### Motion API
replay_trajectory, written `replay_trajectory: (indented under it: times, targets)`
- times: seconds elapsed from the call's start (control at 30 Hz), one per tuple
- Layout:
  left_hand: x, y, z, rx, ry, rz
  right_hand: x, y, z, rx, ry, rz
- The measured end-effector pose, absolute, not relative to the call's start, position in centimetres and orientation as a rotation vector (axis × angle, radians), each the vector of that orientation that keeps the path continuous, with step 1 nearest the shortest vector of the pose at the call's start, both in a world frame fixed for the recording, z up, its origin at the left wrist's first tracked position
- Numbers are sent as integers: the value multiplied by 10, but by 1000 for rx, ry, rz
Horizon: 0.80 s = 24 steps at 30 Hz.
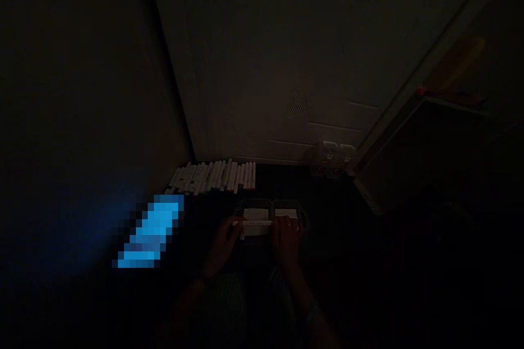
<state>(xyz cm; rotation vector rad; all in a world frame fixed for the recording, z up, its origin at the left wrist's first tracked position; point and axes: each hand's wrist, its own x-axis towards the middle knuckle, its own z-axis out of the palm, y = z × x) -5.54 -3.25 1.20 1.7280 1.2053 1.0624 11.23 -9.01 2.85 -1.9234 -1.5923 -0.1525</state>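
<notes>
A white marker pen (257, 223) lies level across the view, held at its two ends. My left hand (224, 239) pinches its left end, and the fingers of my right hand (287, 237) close on its right end. Beneath the marker is a clear plastic case (305, 220) with two compartments side by side. White pieces show in both compartments; in this dim light I cannot tell exactly what they are. A ring glints on my right hand, which covers part of the right compartment.
A row of white markers (213, 175) lies at the back left by the wall. Two clear cases (332, 159) with handles stand at the back right. A lit, blurred-out blue screen (151, 232) glows at left. A wooden edge (368, 196) borders the right.
</notes>
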Motion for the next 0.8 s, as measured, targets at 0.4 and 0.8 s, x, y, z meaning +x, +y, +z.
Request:
replay_trajectory:
  times: [0.4,0.8]
  targets:
    - [-57,-33,6,1739,1216,1077,117,-87,20,-1867,-1661,-137]
    - [-57,-34,6,1802,1236,1086,119,-86,17,-1865,-1687,-97]
